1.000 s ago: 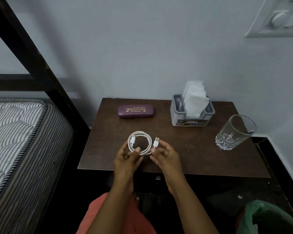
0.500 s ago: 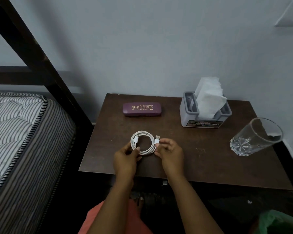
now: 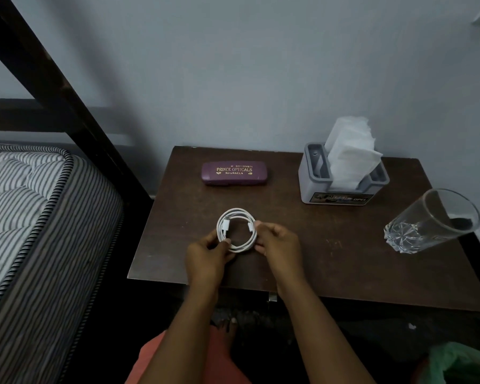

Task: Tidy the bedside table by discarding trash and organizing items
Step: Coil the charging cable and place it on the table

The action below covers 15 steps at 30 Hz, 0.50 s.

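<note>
A white charging cable (image 3: 235, 214) is coiled into a small ring above the front middle of the dark wooden bedside table (image 3: 330, 261). My left hand (image 3: 205, 256) pinches the ring's lower left side. My right hand (image 3: 277, 243) pinches its right side, where one plug end is tucked into the coil. A purple glasses case (image 3: 234, 173) with gold lettering lies at the back of the table. At the back right stands a grey holder (image 3: 311, 184) with white tissues (image 3: 349, 156) sticking up. A clear drinking glass (image 3: 430, 223) stands near the table's right edge.
A striped mattress (image 3: 34, 231) and dark bed frame (image 3: 53, 87) fill the left side. The grey wall rises right behind the table. A green bag (image 3: 460, 364) shows on the floor at the lower right.
The loose USB plug that stuck out on the right of the coil is now tucked in against it under my right fingers. The view has shifted left and closer.
</note>
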Each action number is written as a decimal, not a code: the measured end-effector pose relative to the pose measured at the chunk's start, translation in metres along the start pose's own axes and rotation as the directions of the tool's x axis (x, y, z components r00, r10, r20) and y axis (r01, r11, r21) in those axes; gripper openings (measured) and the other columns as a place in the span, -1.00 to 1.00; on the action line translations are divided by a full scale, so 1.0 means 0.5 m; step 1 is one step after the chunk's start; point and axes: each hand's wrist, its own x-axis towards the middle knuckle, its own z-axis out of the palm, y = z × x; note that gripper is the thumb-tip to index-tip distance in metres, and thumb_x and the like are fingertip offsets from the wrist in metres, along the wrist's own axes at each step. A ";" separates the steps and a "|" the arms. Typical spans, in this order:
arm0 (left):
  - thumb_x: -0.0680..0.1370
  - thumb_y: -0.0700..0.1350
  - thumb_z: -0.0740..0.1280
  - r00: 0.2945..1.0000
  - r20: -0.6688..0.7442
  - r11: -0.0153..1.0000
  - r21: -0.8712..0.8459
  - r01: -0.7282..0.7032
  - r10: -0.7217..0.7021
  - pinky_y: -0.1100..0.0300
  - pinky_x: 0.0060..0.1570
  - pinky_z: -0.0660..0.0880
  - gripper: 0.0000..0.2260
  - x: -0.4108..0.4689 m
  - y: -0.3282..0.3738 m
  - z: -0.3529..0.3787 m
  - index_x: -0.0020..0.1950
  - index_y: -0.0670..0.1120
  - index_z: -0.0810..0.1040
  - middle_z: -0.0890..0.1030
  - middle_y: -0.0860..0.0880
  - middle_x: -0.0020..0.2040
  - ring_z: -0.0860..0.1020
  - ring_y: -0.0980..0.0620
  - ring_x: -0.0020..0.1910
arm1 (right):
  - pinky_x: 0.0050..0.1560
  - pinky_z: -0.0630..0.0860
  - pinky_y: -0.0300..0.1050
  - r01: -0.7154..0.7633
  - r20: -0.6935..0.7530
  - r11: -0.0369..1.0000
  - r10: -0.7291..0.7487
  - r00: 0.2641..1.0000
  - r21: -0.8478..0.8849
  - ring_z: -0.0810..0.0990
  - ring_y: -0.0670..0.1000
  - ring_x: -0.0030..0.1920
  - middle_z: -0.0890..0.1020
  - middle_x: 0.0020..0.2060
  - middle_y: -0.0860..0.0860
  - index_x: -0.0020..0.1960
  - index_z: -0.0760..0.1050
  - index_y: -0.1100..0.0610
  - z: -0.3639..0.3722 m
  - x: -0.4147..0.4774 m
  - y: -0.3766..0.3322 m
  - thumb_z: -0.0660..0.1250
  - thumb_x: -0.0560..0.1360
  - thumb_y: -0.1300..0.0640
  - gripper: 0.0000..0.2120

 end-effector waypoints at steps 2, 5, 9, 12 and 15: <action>0.50 -0.36 0.30 1.000 -0.004 1.000 0.021 -0.004 0.004 0.37 -0.32 0.57 -0.71 -0.003 0.000 0.000 0.21 -0.23 0.55 0.63 -0.17 -0.03 0.60 0.03 -0.23 | -0.06 0.58 -0.05 0.010 0.010 0.996 -0.009 1.000 -0.085 0.66 0.01 -0.16 0.68 -0.19 0.06 -0.12 0.57 0.06 -0.003 -0.002 0.000 0.46 0.39 0.13 -0.90; 0.51 -0.35 0.30 1.000 -0.001 0.999 0.045 -0.005 0.005 0.34 -0.28 0.59 -0.72 -0.006 0.000 0.002 0.21 -0.22 0.55 0.64 -0.18 0.00 0.61 0.02 -0.21 | -0.06 0.57 -0.03 0.011 0.011 0.996 -0.010 1.000 -0.085 0.64 0.02 -0.18 0.67 -0.19 0.08 -0.13 0.53 0.04 -0.002 -0.005 -0.002 0.45 0.39 0.20 -0.87; 0.52 -0.35 0.27 0.999 0.004 0.995 0.091 -0.037 0.037 0.33 -0.30 0.59 -0.73 -0.012 0.003 0.003 0.20 -0.22 0.56 0.64 -0.15 -0.05 0.61 0.06 -0.25 | -0.07 0.56 -0.02 0.053 0.027 0.987 -0.049 0.998 -0.150 0.62 -0.01 -0.17 0.66 -0.15 0.08 0.01 0.46 0.03 0.002 -0.008 -0.003 0.41 0.43 0.17 -0.80; 0.52 -0.34 0.26 0.998 -0.012 0.988 0.141 -0.056 0.058 0.27 -0.28 0.60 -0.74 -0.013 0.001 0.002 0.16 -0.18 0.59 0.66 -0.11 -0.09 0.61 0.18 -0.38 | -0.12 0.53 -0.05 0.051 0.042 0.980 -0.044 0.998 -0.194 0.58 -0.03 -0.20 0.64 -0.13 0.10 0.08 0.40 0.05 0.002 -0.008 -0.006 0.38 0.44 0.20 -0.74; 0.52 -0.33 0.25 0.997 -0.036 0.985 0.161 -0.058 0.064 0.21 -0.27 0.60 -0.74 -0.014 0.004 0.001 0.15 -0.15 0.60 0.65 -0.04 -0.17 0.61 0.20 -0.43 | -0.23 0.43 -0.21 0.025 0.107 0.983 -0.005 0.994 -0.183 0.53 -0.06 -0.22 0.63 -0.08 0.12 0.07 0.38 0.08 0.006 -0.005 -0.013 0.34 0.46 0.25 -0.76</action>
